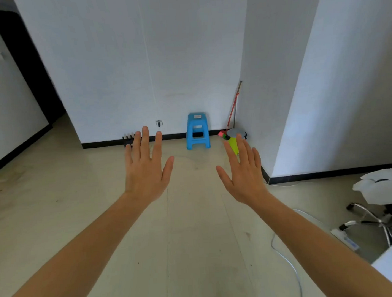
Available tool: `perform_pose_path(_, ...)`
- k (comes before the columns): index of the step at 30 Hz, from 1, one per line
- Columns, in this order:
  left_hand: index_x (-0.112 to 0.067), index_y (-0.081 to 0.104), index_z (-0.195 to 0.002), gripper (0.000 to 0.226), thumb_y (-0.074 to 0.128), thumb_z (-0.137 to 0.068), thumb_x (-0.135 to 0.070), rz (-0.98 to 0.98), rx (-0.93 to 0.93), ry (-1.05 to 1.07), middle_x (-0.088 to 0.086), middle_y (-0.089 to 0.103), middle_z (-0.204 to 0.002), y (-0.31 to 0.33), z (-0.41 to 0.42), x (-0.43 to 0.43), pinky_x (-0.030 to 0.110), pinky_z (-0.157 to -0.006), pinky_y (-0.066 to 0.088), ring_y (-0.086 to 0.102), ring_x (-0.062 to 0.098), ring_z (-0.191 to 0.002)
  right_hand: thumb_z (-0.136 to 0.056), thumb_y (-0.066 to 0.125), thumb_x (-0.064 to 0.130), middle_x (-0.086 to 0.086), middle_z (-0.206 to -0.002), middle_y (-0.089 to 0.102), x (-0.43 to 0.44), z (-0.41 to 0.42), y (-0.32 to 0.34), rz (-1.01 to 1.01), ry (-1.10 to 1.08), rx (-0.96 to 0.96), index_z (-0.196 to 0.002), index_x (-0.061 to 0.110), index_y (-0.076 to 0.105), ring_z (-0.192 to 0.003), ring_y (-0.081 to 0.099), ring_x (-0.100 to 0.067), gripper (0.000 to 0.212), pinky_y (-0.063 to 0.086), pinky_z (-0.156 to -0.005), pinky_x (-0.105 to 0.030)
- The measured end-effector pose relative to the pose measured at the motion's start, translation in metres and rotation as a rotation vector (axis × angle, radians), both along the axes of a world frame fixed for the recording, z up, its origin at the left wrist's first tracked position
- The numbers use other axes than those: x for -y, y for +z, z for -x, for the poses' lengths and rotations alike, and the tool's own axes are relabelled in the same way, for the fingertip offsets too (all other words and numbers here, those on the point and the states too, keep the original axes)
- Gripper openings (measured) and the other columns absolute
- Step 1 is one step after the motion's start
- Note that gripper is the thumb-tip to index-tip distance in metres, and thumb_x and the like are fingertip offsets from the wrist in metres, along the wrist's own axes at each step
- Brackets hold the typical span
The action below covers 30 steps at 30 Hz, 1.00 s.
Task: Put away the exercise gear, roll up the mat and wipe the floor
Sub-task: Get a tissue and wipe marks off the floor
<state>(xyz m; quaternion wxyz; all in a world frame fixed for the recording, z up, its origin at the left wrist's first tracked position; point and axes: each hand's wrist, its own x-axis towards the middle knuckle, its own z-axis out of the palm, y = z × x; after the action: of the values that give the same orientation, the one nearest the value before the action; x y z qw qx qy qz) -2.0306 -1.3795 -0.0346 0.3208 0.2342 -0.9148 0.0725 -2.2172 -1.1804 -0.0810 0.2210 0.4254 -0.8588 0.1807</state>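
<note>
Both my arms reach forward over the pale floor [81,209], palms down. My left hand [145,170] is empty with fingers spread. My right hand [244,173] is empty too, fingers apart. Far ahead at the wall's foot, a green and yellow rolled object [232,144] lies by a grey round bin [236,132], partly hidden behind my right fingers. A red-handled mop or broom [233,107] leans in the corner. A small black rack-like item [127,139] sits at the baseboard behind my left fingers. No mat shows in view.
A blue plastic stool [197,131] stands against the white wall. A swivel chair base [378,221] with white cloth on it is at right, with a white cable [285,259] trailing on the floor. A dark doorway [27,66] opens at left.
</note>
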Motion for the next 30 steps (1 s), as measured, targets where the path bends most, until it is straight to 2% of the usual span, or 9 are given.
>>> perform_pose_path(4,-0.012,0.018,-0.155,0.068,0.029,-0.101,-0.05,0.002,0.037,-0.071,0.022,0.01,-0.161,-0.028,0.111,0.082,0.059,-0.115,0.023,0.013,0.039,-0.149,-0.102,0.028,0.056,-0.009,-0.168,-0.006,0.075,0.104,-0.029,0.026,-0.03,0.014,-0.161,0.022,0.01,-0.155,0.003,-0.031,0.07,0.012,-0.123,-0.055)
perform_pose_path(9,-0.014,0.012,-0.157,0.069,0.024,-0.101,-0.052,-0.057,0.088,-0.044,0.02,0.004,-0.163,-0.058,0.251,0.19,0.058,-0.116,0.022,0.01,0.037,-0.15,-0.101,0.028,0.057,-0.01,-0.168,-0.008,0.188,0.246,-0.06,0.016,-0.074,0.082,-0.16,0.02,0.012,-0.154,0.005,-0.033,0.072,0.015,-0.122,-0.057)
perform_pose_path(12,-0.015,0.01,-0.157,0.07,0.022,-0.101,-0.054,-0.062,0.136,-0.034,0.019,0.001,-0.163,-0.057,0.321,0.257,0.06,-0.116,0.022,0.007,0.037,-0.15,-0.1,0.033,0.055,-0.012,-0.168,-0.002,0.256,0.322,-0.054,0.015,-0.072,0.107,-0.16,0.02,0.012,-0.154,0.008,-0.034,0.072,0.016,-0.122,-0.056)
perform_pose_path(16,-0.014,0.017,-0.156,0.068,0.029,-0.1,-0.052,-0.043,0.131,-0.02,0.022,0.005,-0.162,-0.044,0.394,0.352,0.061,-0.114,0.025,0.01,0.039,-0.149,-0.102,0.033,0.055,-0.013,-0.168,0.0,0.357,0.41,-0.033,-0.004,-0.031,0.121,-0.161,0.021,0.007,-0.153,0.01,-0.034,0.073,0.015,-0.123,-0.053)
perform_pose_path(23,-0.015,0.015,-0.157,0.069,0.025,-0.1,-0.054,-0.066,0.096,0.022,0.02,0.002,-0.163,-0.062,0.53,0.536,0.061,-0.115,0.022,0.007,0.038,-0.15,-0.101,0.03,0.056,-0.009,-0.168,-0.007,0.541,0.546,-0.047,-0.042,0.058,0.097,-0.161,0.023,0.008,-0.154,0.005,-0.031,0.072,0.009,-0.123,-0.049)
perform_pose_path(30,-0.018,0.01,-0.157,0.069,0.019,-0.1,-0.055,-0.104,0.127,-0.025,0.016,-0.005,-0.164,-0.062,0.702,0.712,0.059,-0.118,0.018,0.0,0.035,-0.151,-0.101,0.037,0.054,-0.008,-0.168,-0.007,0.704,0.704,-0.053,-0.098,-0.002,0.131,-0.16,0.025,0.006,-0.153,0.011,-0.033,0.073,0.017,-0.121,-0.054)
